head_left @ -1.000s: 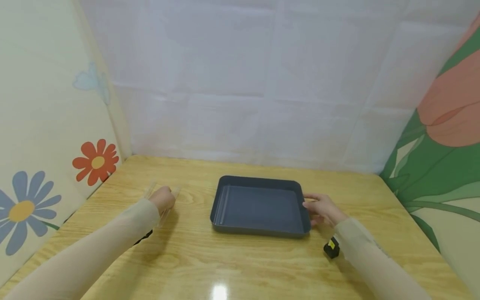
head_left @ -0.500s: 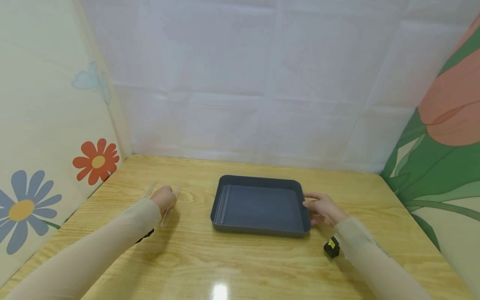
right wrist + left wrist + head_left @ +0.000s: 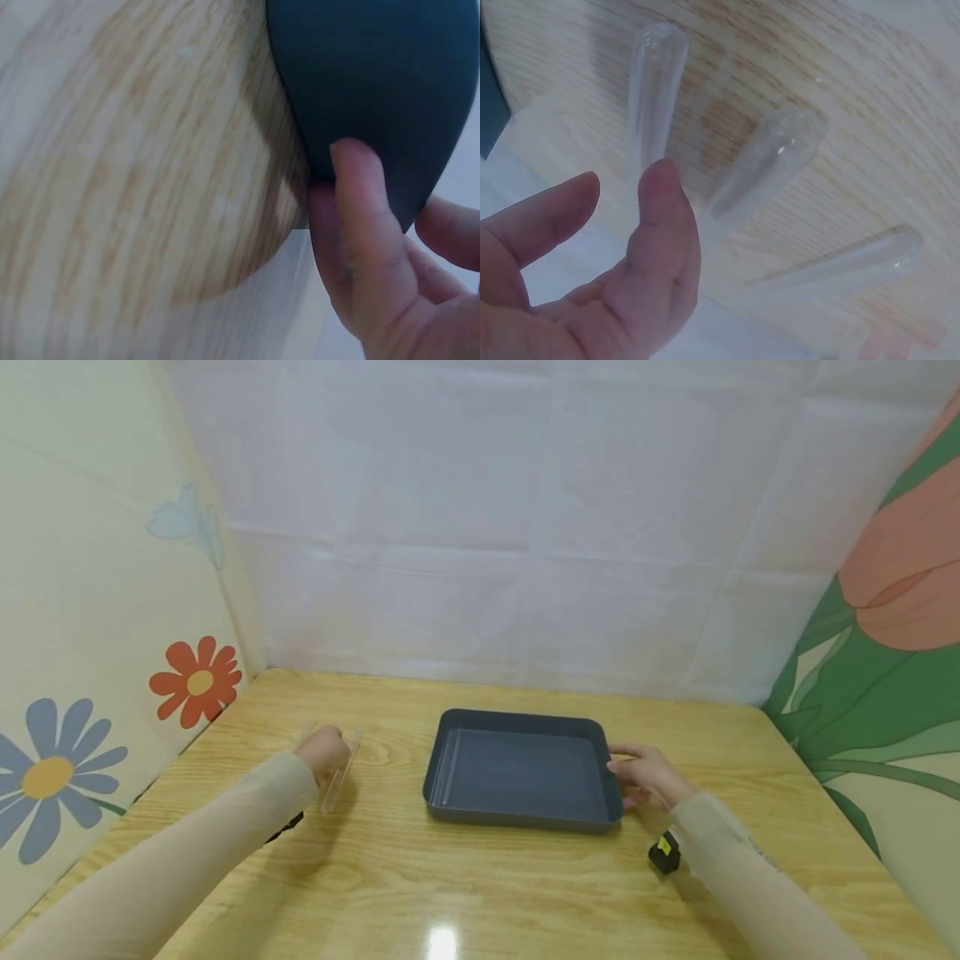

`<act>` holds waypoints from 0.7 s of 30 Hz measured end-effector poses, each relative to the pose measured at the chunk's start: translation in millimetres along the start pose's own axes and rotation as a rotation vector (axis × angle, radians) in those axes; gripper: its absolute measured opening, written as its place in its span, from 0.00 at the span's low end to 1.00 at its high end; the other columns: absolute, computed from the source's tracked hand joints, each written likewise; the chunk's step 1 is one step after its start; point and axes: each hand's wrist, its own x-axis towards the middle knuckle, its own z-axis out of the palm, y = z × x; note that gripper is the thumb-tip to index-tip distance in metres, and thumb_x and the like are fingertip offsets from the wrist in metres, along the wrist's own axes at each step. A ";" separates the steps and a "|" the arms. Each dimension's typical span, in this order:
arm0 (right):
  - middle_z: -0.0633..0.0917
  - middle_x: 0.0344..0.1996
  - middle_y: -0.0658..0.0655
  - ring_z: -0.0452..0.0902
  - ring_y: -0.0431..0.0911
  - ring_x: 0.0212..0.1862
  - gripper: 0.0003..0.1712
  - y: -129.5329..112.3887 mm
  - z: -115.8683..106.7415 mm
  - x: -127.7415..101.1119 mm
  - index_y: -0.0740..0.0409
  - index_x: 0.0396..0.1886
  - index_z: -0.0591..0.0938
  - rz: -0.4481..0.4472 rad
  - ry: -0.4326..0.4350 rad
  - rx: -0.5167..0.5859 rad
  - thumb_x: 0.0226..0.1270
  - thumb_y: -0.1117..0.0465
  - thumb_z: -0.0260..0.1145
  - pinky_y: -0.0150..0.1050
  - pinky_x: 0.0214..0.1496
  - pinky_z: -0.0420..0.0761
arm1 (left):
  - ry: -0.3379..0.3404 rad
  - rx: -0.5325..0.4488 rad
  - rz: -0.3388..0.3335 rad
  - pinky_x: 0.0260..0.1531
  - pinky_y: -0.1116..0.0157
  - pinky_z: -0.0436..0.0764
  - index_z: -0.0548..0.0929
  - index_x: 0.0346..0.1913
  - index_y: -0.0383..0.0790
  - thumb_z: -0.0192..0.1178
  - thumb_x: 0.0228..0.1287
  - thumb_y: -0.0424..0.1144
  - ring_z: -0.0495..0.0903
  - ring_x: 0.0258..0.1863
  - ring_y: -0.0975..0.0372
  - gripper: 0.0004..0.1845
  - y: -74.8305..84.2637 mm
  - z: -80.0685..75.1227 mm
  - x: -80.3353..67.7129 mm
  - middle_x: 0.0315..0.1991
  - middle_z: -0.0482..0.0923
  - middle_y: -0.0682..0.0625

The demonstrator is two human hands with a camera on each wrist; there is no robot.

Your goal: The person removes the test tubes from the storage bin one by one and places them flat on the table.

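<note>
Head view: my left hand [image 3: 327,753] is resting at centre left of the frame over clear tubes [image 3: 335,777] on the table [image 3: 480,877]; its grip cannot be told here. My right hand [image 3: 647,774] is touching the right rim of the dark tray [image 3: 522,768] at centre.

Left wrist view: my left hand [image 3: 592,285] is lying loosely open at lower left, holding nothing; three tubes [image 3: 765,165] are lying above and right.

Right wrist view: my right hand [image 3: 375,255] is pinching the tray [image 3: 375,75] edge at upper right.
</note>
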 end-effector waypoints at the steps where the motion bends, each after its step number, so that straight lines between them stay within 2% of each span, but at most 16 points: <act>1: 0.73 0.59 0.74 0.82 0.47 0.38 0.32 0.0 -0.2 0.0 0.68 0.74 0.56 -0.001 -0.002 -0.001 0.74 0.68 0.53 0.43 0.30 0.83 | 0.002 -0.002 0.001 0.16 0.69 0.68 0.50 0.69 0.14 0.43 0.60 0.23 0.60 0.13 0.64 0.33 1.0 -1.1 -1.2 0.63 0.56 0.19; 6: 0.75 0.58 0.74 0.82 0.47 0.38 0.32 0.1 -1.2 -0.3 0.69 0.74 0.57 -0.002 -0.005 -0.010 0.74 0.68 0.53 0.43 0.31 0.83 | 0.003 -0.026 0.004 0.24 0.61 0.78 0.49 0.69 0.16 0.45 0.61 0.24 0.69 0.21 0.59 0.34 7.4 -8.0 -7.2 0.61 0.60 0.21; 9: 0.76 0.57 0.73 0.81 0.47 0.38 0.31 -0.1 -1.2 -0.4 0.69 0.73 0.57 -0.003 -0.001 -0.016 0.74 0.68 0.53 0.43 0.31 0.83 | -0.012 -0.069 0.011 0.29 0.58 0.79 0.48 0.69 0.16 0.45 0.61 0.24 0.72 0.26 0.56 0.34 11.4 -11.9 -10.9 0.62 0.59 0.21; 14: 0.78 0.54 0.72 0.81 0.46 0.37 0.31 -0.6 -1.2 -0.6 0.69 0.73 0.58 -0.008 0.005 -0.019 0.74 0.68 0.54 0.42 0.30 0.82 | -0.037 -0.148 0.034 0.32 0.59 0.80 0.49 0.70 0.16 0.47 0.63 0.25 0.74 0.32 0.54 0.34 16.0 -14.6 -18.2 0.61 0.61 0.22; 21: 0.80 0.51 0.70 0.81 0.46 0.37 0.31 -1.7 -1.3 -1.6 0.70 0.73 0.57 -0.010 -0.005 -0.022 0.74 0.68 0.54 0.42 0.30 0.82 | -0.089 -0.260 0.065 0.39 0.55 0.82 0.48 0.71 0.18 0.48 0.66 0.27 0.79 0.40 0.49 0.34 22.5 -13.7 -25.9 0.66 0.54 0.21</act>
